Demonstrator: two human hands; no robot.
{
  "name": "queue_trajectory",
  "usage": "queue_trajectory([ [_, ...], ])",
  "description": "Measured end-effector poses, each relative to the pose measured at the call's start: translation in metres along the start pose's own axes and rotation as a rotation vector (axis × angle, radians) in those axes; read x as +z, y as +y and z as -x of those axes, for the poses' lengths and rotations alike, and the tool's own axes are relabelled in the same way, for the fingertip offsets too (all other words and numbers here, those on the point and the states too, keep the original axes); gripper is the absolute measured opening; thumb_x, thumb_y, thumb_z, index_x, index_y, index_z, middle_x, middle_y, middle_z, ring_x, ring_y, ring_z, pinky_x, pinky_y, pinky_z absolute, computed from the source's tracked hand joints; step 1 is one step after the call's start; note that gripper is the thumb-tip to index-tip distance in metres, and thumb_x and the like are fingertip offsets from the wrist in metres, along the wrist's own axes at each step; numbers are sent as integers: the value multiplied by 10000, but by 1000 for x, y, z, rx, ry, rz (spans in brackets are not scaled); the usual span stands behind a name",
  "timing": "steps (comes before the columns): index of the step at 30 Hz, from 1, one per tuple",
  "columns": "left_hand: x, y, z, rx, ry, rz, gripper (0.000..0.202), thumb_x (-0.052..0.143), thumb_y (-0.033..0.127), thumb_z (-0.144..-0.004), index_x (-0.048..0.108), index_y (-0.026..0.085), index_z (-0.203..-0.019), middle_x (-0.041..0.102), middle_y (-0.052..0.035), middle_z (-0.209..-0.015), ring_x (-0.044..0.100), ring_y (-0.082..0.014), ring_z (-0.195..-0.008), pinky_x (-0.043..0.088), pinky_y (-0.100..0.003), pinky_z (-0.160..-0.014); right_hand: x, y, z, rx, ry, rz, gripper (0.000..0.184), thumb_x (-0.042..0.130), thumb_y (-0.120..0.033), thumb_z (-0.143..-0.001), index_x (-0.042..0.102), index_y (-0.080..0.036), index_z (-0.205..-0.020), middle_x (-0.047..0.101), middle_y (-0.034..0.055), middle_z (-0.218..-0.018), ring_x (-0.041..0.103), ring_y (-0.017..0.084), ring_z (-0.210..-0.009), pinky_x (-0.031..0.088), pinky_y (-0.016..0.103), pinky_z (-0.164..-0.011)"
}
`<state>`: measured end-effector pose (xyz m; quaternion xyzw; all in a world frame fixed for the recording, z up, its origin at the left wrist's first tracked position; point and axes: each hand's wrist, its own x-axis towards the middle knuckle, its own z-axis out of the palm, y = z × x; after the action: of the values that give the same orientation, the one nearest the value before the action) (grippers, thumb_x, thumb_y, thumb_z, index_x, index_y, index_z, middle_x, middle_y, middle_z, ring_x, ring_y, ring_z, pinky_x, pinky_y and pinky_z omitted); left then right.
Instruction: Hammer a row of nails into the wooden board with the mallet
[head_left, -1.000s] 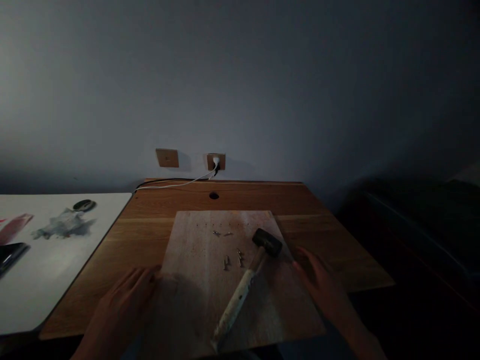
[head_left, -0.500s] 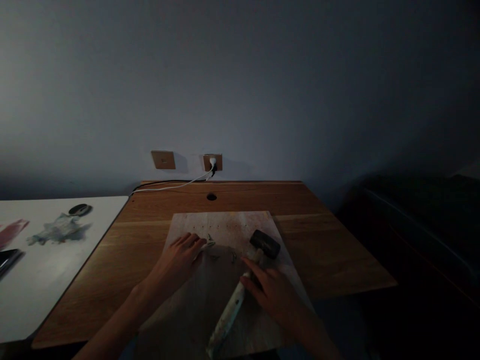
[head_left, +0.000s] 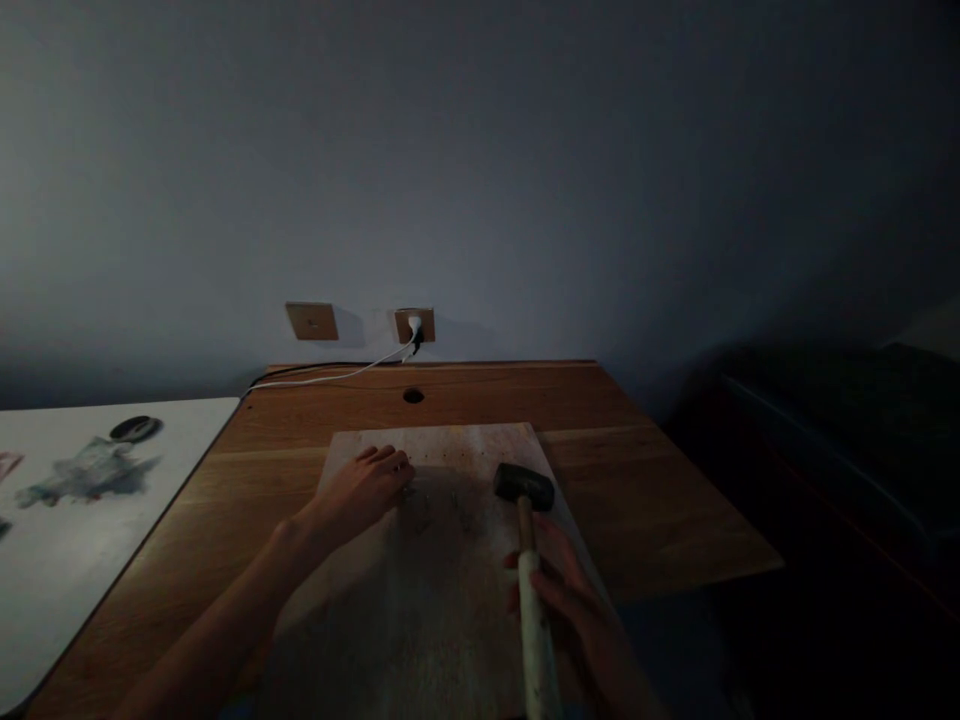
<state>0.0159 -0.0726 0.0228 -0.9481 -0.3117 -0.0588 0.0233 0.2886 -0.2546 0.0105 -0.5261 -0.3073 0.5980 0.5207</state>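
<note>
My right hand (head_left: 566, 570) has its fingers round the handle of a mallet (head_left: 537, 630), whose dark head (head_left: 523, 485) points away from me over the right side of a pale board (head_left: 442, 620). At the upper left of that board, close to a row of small holes, my left hand (head_left: 379, 478) is closed with its fingertips together. Whatever it pinches, if anything, is hidden. Between the two hands lie several small thin metal pieces (head_left: 454, 500), perhaps screws or nails, too dim to tell.
The board lies on a wooden desk (head_left: 637, 500) with a cable hole (head_left: 413, 396) near the back. Cables run from a wall socket (head_left: 415, 325) beside a second plate (head_left: 312, 321). On a white table (head_left: 67, 580) at left are a crumpled plastic bag (head_left: 94, 470) and a round roll (head_left: 135, 429).
My right hand has taken hold of the mallet and swung its handle to the right, more upright in view. My left hand has moved slightly forward, its fingers curling in towards the holes.
</note>
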Motion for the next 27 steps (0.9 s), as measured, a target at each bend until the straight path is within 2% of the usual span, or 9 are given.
queue_trajectory([
  [2, 1, -2, -2, 13, 13, -2, 148, 596, 112, -919, 664, 184, -1029, 666, -80, -1078, 616, -233, -1007, 478, -374, -900, 3, 10, 6, 91, 55, -167, 683, 738, -545, -782, 506, -291, -1372, 716, 74, -1076, 669, 179, -676, 522, 287, -577],
  [5, 4, -5, -4, 23, 8, -12, 149, 587, 102, -920, 659, 181, -1024, 668, -73, -1069, 621, -228, -990, 476, -362, -885, 7, 25, 14, 247, -95, -255, 528, 731, -610, -761, 647, -256, -1144, 705, 48, -866, 580, 130, -511, 440, 228, -432],
  [8, 6, -6, -4, 18, -3, -24, 158, 611, 110, -917, 660, 186, -1046, 671, -67, -1070, 630, -234, -990, 472, -365, -884, 5, 27, 17, 261, -184, -281, 463, 717, -593, -789, 651, -270, -1114, 668, -3, -775, 493, 81, -410, 402, 194, -380],
  [11, 5, -7, -3, 11, -10, -18, 191, 632, 113, -911, 663, 201, -1077, 669, -64, -1084, 639, -233, -999, 467, -365, -893, -7, 9, 12, 291, -280, -342, 450, 783, -550, -748, 646, -251, -1055, 578, -85, -629, 343, 29, -299, 356, 155, -320],
  [14, 2, -7, -2, 4, -22, -16, 168, 637, 122, -913, 666, 196, -1061, 669, -66, -1054, 648, -223, -964, 468, -354, -880, -23, -17, 7, 397, -456, -375, 329, 796, -519, -757, 640, -238, -828, 447, -115, -435, 275, 44, -237, 285, 146, -252],
  [18, 1, -8, -1, -14, -17, -27, 95, 630, 131, -919, 671, 170, -995, 668, -72, -982, 653, -229, -922, 477, -362, -863, -34, -38, 11, 364, -427, -400, 432, 770, -497, -807, 521, -236, -570, 366, -101, -340, 236, 31, -217, 234, 128, -236],
  [22, 6, -12, 0, -16, 23, -15, 101, 585, 108, -927, 665, 159, -963, 652, -77, -952, 643, -239, -915, 494, -370, -846, -33, -42, 23, 337, -383, -422, 468, 802, -478, -791, 493, -228, -544, 311, -113, -324, 221, 26, -223, 251, 113, -250],
  [27, 9, -14, 1, 3, 139, 56, 150, 517, 102, -954, 645, 178, -973, 647, -84, -1020, 629, -221, -934, 507, -351, -855, -28, -39, 28, 297, -447, -509, 407, 820, -408, -802, 528, -197, -613, 409, -127, -421, 185, -3, -231, 297, 102, -272],
])
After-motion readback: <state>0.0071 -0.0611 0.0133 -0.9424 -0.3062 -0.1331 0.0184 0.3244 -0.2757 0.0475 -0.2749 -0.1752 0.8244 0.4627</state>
